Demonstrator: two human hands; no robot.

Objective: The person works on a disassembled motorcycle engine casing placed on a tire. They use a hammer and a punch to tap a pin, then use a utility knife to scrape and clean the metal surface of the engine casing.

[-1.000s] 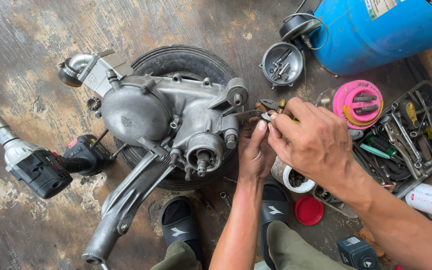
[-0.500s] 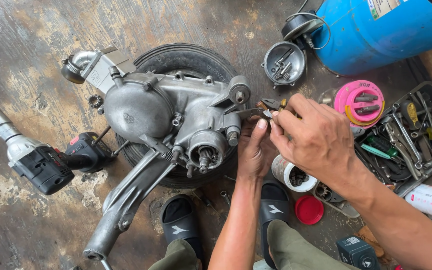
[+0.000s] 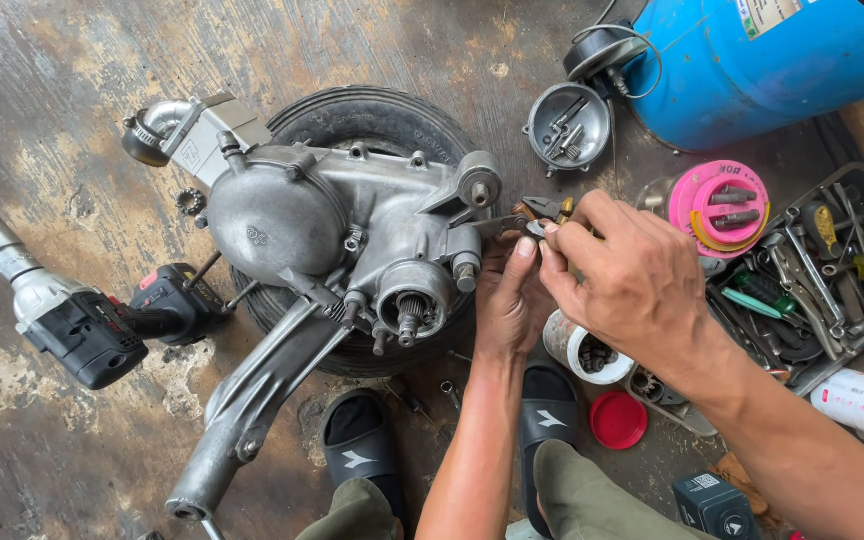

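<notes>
Closest to the camera you've got the person's two feet in black slide sandals [image 3: 362, 445] on the concrete floor [image 3: 42, 120], with a red cap [image 3: 618, 420] just to the right of them.

Moving up, the left hand [image 3: 510, 300] and right hand [image 3: 632, 285] meet fingertip to fingertip. Both are pinched tight on a small metal part [image 3: 535, 229]; the grip is narrow on both sides, thumbs and forefingers closed around it. The part is so tiny and so covered by fingers that I honestly can't tell what it is, or which way its long axis runs.

The bit that matters: the engine case [image 3: 352, 235] sits at about 9 o'clock from that pinch, with the nearest lug of the case just beside the fingertips. The left hand is the nearer one to the case; the right comes in over the top from 4 o'clock. The splined shaft [image 3: 410, 312] in the lower housing is at roughly 8 o'clock from the pinch, a little apart.

Pliers [image 3: 552, 208] lie at 12 o'clock, partly hidden behind the right hand's fingers.

Further out: an impact wrench [image 3: 72, 320] lies well apart at 9 o'clock, a tool tray [image 3: 812, 275] at 3 o'clock, and a blue drum [image 3: 782, 60] at 1 o'clock is cut off by the frame. The tyre [image 3: 372, 115] under the engine is mostly covered.
</notes>
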